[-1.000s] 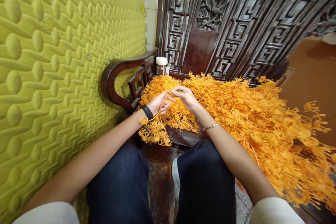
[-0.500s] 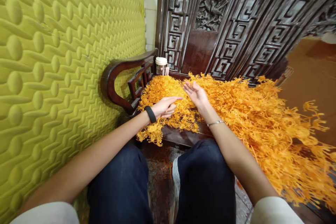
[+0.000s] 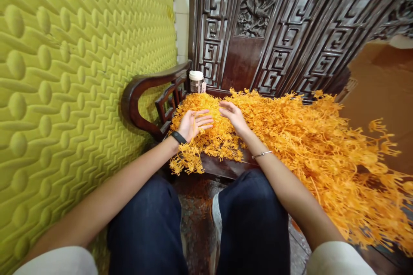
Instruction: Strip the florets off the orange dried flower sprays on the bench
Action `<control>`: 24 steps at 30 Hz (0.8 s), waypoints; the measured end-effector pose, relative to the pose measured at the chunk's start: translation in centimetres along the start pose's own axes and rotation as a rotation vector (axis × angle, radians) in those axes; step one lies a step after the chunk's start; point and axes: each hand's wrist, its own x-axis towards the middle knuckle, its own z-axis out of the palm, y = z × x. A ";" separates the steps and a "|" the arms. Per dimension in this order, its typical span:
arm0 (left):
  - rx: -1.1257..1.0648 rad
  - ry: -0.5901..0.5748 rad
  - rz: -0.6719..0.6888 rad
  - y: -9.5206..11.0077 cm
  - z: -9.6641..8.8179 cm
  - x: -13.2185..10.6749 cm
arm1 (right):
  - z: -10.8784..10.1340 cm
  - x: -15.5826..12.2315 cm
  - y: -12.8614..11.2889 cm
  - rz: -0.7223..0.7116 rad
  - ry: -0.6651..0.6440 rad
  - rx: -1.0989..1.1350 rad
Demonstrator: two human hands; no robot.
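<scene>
My left hand (image 3: 192, 125), with a black wristband, is held palm up with its fingers stretched apart. An orange plastic flower sprig (image 3: 187, 159) hangs from it, its thin stem running across the palm near the thumb; the exact grip is unclear. Facing it, my right hand (image 3: 232, 114), with a silver bracelet, has bent, parted fingers and nothing in them. Both hands are just above a heap of similar orange plastic flower sprigs (image 3: 290, 133) spread over a dark wooden bench (image 3: 222, 166).
A white-lidded cup (image 3: 196, 80) stands at the bench's back left corner, beside the curved armrest (image 3: 129, 99). Carved wooden panels (image 3: 245, 58) rise behind. A yellow-green textured wall (image 3: 80, 73) is on my left, and a brown sheet (image 3: 380, 86) lies at the right.
My left hand has turned from a pointing shape to palm up with fingers spread, shifting slightly left. My right hand has turned, and its fingers now bend toward the left hand.
</scene>
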 end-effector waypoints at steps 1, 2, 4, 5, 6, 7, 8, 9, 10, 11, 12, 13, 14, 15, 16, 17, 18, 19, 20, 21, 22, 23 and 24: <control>-0.016 0.032 0.012 -0.1 0.0 0.1 | 0.1 -0.1 -0.3 -0.027 -0.013 0.003; -0.028 0.059 0.020 -0.1 0.0 0.1 | 0.2 -0.3 -0.6 -0.046 -0.047 0.009; -0.050 0.096 0.028 0.0 0.0 0.1 | 0.6 -0.9 -1.3 -0.058 -0.188 0.010; -0.059 0.105 0.029 0.1 0.1 0.0 | 0.9 -1.2 -1.6 -0.055 -0.287 0.000; -0.065 0.111 0.030 0.2 0.2 -0.1 | 1.3 -1.5 -1.9 -0.053 -0.391 -0.025; -0.067 0.113 0.029 0.2 0.3 -0.2 | 1.7 -1.8 -2.1 -0.057 -0.485 -0.063; -0.064 0.116 0.028 0.3 0.4 -0.3 | 2.2 -2.1 -2.3 -0.069 -0.560 -0.108; -0.058 0.120 0.026 0.4 0.5 -0.4 | 2.6 -2.3 -2.3 -0.087 -0.613 -0.154; -0.051 0.124 0.022 0.4 0.5 -0.4 | 3.0 -2.5 -2.3 -0.110 -0.641 -0.188; -0.046 0.126 0.017 0.4 0.6 -0.5 | 3.3 -2.5 -2.3 -0.126 -0.650 -0.200; -0.044 0.123 0.012 0.4 0.5 -0.5 | 3.5 -2.5 -2.2 -0.128 -0.645 -0.185; -0.045 0.112 0.012 0.4 0.4 -0.5 | 3.6 -2.5 -2.1 -0.114 -0.627 -0.146; -0.048 0.096 0.016 0.4 0.3 -0.4 | 3.6 -2.4 -2.0 -0.087 -0.598 -0.097; -0.049 0.079 0.023 0.4 0.2 -0.4 | 3.6 -2.2 -2.0 -0.053 -0.558 -0.047; -0.048 0.066 0.030 0.4 0.0 -0.3 | 3.4 -2.1 -1.9 -0.020 -0.507 -0.006; -0.040 0.063 0.032 0.4 -0.1 -0.2 | 3.2 -1.9 -1.9 0.004 -0.448 0.019; -0.027 0.069 0.024 0.4 -0.2 -0.1 | 3.0 -1.8 -1.9 0.012 -0.383 0.028; -0.008 0.078 0.003 0.4 -0.2 -0.1 | 2.8 -1.7 -1.9 0.005 -0.320 0.023; 0.013 0.083 -0.028 0.4 -0.3 0.0 | 2.6 -1.6 -1.9 -0.010 -0.266 0.009; 0.034 0.081 -0.065 0.4 -0.3 0.0 | 2.5 -1.6 -1.9 -0.028 -0.224 -0.012; 0.052 0.069 -0.105 0.4 -0.2 0.0 | 2.4 -1.5 -1.9 -0.045 -0.195 -0.035; 0.066 0.050 -0.140 0.4 -0.2 -0.1 | 2.3 -1.5 -1.9 -0.058 -0.177 -0.056; 0.078 0.030 -0.169 0.4 -0.1 -0.1 | 2.2 -1.5 -1.9 -0.063 -0.170 -0.070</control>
